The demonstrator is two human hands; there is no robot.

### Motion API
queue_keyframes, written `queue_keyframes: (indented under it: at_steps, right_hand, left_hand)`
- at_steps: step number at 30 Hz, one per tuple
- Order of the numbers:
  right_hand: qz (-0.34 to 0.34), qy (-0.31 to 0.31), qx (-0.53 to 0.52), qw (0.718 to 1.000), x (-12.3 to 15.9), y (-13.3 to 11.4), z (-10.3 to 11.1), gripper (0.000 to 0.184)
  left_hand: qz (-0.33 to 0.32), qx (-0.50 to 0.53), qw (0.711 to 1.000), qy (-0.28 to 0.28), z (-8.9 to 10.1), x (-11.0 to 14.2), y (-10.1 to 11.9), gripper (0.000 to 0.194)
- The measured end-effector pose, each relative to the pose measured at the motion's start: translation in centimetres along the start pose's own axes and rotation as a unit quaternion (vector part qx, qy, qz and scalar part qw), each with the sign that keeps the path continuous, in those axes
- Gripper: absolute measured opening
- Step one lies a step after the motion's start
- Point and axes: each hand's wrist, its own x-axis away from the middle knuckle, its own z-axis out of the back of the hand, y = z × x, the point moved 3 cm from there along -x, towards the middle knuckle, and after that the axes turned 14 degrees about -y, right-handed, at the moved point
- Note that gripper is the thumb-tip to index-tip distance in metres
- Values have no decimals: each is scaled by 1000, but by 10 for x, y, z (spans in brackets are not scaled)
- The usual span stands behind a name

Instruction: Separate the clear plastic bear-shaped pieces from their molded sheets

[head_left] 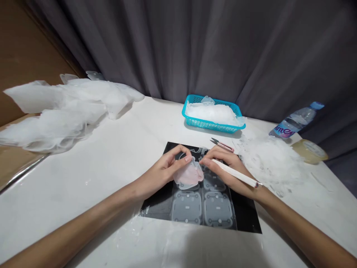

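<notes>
My left hand (169, 165) pinches a thin translucent piece (187, 178) with a wavy rounded outline between thumb and fingers, raised a little over the black sheet (156, 204). In my right hand (227, 163) is a slim white pen-shaped tool (235, 173); its back end points toward my wrist, and its working tip is hidden at the fingers. The fingertips of that hand are close to the piece's upper right edge. On the black sheet lie several translucent rounded-square shapes (186, 207). Pink-handled thread snips (222, 145) rest just beyond my right hand.
A turquoise basket (213, 126) at the back holds a heap of white translucent pieces. Clear scraps (272, 160) are piled on the right, beside a tape roll (310, 150) and a tilted-looking water bottle (295, 121). Stacked translucent sheets (69, 108) fill the left back.
</notes>
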Motion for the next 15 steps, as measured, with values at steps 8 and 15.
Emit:
queue_keyframes:
  at_steps: [8,15]
  right_hand:
    - [-48,-31,-117,992,0,4,-7,13]
    - [-103,-9,-177,979,-3,10,-7,20]
  left_hand:
    - [1,8,1000,-7,-4,-2,1,29]
    - [14,64,997,-33,-9,-2,0,32]
